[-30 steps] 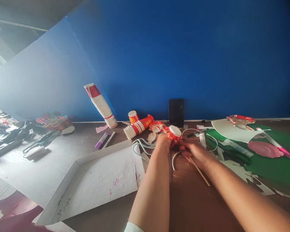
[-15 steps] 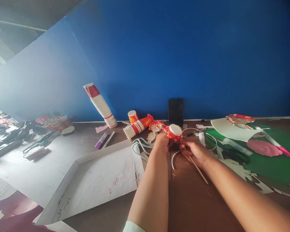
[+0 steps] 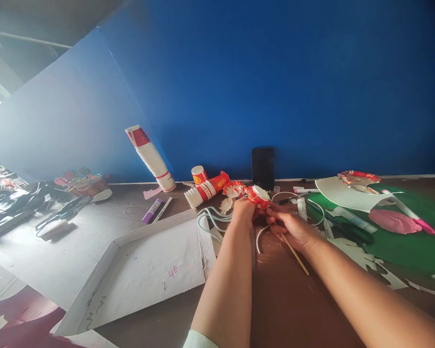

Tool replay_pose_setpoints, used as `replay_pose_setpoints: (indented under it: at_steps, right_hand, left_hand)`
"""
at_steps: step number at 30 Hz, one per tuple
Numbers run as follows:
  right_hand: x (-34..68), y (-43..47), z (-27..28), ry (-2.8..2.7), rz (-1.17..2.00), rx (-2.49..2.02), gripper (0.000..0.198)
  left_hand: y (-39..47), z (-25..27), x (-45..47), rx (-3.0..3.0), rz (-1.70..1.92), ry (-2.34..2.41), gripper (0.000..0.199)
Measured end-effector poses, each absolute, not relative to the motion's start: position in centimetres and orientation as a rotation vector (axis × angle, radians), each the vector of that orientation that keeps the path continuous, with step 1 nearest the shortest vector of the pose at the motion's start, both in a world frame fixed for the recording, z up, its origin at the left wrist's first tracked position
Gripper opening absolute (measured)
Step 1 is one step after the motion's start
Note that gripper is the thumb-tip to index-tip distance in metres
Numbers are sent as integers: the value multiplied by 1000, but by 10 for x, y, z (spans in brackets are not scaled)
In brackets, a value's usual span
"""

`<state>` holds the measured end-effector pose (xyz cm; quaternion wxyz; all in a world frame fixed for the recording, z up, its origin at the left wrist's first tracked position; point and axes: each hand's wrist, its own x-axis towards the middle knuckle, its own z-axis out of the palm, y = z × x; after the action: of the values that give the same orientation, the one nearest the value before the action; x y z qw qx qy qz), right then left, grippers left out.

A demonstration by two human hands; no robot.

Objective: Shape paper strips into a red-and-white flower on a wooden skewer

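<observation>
My left hand (image 3: 243, 210) is closed around a red paper cup with a white round base and cut, frilly edges (image 3: 261, 194). The base faces up and is tilted slightly to the right. Under the cup's right side, the fingers of my right hand (image 3: 292, 226) are bent in and pinched. A thin wooden stick (image 3: 296, 255) runs out below that hand, its upper end hidden by the fingers. Just left of the cup lie more cut red cup pieces (image 3: 233, 191).
A cardboard box lid (image 3: 148, 270) lies left of my arms. Behind stand a leaning cup stack (image 3: 150, 157) and a phone (image 3: 263, 166). Pale cable (image 3: 213, 217) loops nearby. On the right are scissors (image 3: 353, 233), a pink marker (image 3: 409, 212) and green sheet (image 3: 402, 253).
The cup has tipped a little and sunk slightly between my hands. My right hand and the stick have shifted slightly left. Everything else on the table stays put.
</observation>
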<state>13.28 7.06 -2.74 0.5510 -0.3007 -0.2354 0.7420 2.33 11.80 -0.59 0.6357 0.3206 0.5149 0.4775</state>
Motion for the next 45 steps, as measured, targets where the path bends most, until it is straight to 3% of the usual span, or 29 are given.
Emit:
replay_pose_setpoints:
  at_steps: [5, 9, 14, 18, 24, 30, 38, 45]
  right_hand:
    - [144, 73, -22, -336, 1816, -640, 18]
    - [156, 73, -22, -264, 1870, -529, 32]
    - [159, 70, -23, -277, 1930, -502, 42]
    - [156, 70, -21, -264, 1941, -532, 38]
    - [149, 69, -17, -320, 1868, -702, 25]
    - [143, 65, -10, -458, 1815, -687, 19]
    - [152, 55, 2, -460, 1896, -587, 10]
    - [156, 54, -2, -344, 1975, -447, 15]
  left_hand:
    - [119, -4, 18, 980, 993, 1283, 12]
    - [123, -3, 12, 996, 1087, 1429, 23]
    - [124, -3, 12, 1021, 1120, 1491, 8]
    - [124, -1, 14, 1049, 1195, 1400, 27]
    - [117, 14, 16, 1203, 1268, 1222, 28]
    - [91, 43, 22, 1350, 1141, 873, 58]
    - [114, 22, 12, 1146, 1549, 1236, 42]
    - [122, -3, 15, 929, 1110, 1068, 49]
